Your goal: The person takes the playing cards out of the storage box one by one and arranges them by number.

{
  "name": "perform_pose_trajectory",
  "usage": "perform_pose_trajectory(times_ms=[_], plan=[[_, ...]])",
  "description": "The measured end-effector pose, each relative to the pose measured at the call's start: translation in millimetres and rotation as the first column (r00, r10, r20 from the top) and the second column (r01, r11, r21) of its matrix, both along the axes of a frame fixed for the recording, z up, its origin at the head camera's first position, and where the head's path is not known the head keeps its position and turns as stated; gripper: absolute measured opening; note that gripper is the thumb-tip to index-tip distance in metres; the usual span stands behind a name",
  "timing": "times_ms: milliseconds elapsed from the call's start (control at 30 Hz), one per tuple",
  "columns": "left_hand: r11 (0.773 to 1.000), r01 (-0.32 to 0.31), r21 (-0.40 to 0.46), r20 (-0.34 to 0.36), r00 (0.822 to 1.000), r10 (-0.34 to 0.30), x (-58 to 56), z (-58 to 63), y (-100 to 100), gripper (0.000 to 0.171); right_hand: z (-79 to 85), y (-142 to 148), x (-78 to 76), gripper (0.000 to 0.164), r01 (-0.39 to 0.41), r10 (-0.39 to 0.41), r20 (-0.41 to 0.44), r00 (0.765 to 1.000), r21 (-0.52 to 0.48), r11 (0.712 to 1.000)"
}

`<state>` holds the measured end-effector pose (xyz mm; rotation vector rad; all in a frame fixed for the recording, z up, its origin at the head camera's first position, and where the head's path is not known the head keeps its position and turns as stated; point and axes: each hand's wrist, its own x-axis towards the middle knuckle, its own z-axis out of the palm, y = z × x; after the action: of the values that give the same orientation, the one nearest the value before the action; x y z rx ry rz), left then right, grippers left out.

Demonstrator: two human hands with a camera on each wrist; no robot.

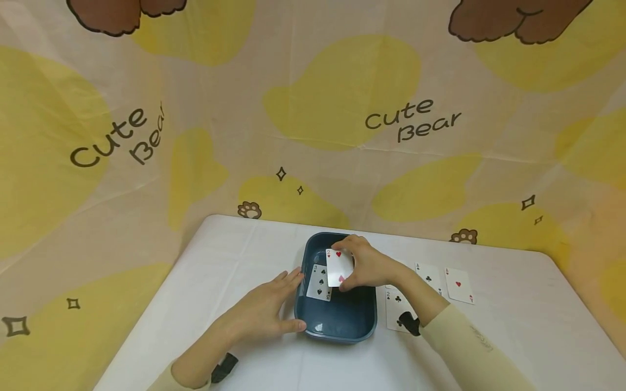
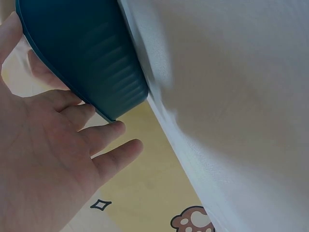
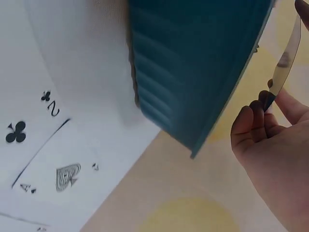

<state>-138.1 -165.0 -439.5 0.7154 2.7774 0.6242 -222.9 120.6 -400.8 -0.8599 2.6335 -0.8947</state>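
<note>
A dark blue tray (image 1: 342,320) stands on the white table. My right hand (image 1: 369,263) pinches a two of hearts (image 1: 336,271) between thumb and fingers above the tray. The right wrist view shows that card (image 3: 287,60) edge-on and slightly bent. Inside the tray lies a three of spades (image 1: 318,288), face up, partly covered by the held card. At the tray's left side, my left hand (image 1: 261,312) touches the rim with thumb and fingers spread. In the left wrist view its fingers (image 2: 104,137) reach along the tray's outer edge.
Right of the tray, several cards lie face up, among them a two of clubs (image 1: 395,310), an ace of clubs (image 1: 427,276) and an ace of hearts (image 1: 458,285). My right forearm partly covers them. A patterned cloth (image 1: 337,179) hangs behind the table (image 1: 244,250).
</note>
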Motion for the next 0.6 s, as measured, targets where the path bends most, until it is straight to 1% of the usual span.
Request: perform_pose_trajectory(times_ms=[133, 467, 600], plan=[[1.0, -0.004, -0.001, 0.001, 1.0, 0.004, 0.2, -0.2, 0, 0.102, 4.9, 9, 4.3, 0.082, 0.015, -0.015, 0.0, 1.0, -0.012, 1.0], [1.0, -0.006, 0.001, 0.0, 1.0, 0.006, 0.7, -0.2, 0, 0.102, 11.0, 34, 13.6, 0.081, 0.053, -0.053, 0.004, 0.999, -0.011, 0.999], [1.0, -0.004, 0.004, -0.001, 1.0, 0.004, 1.0, 0.7, 0, 0.102, 11.2, 44, 16.4, 0.081, 0.066, -0.066, -0.023, 0.998, -0.006, 0.998]])
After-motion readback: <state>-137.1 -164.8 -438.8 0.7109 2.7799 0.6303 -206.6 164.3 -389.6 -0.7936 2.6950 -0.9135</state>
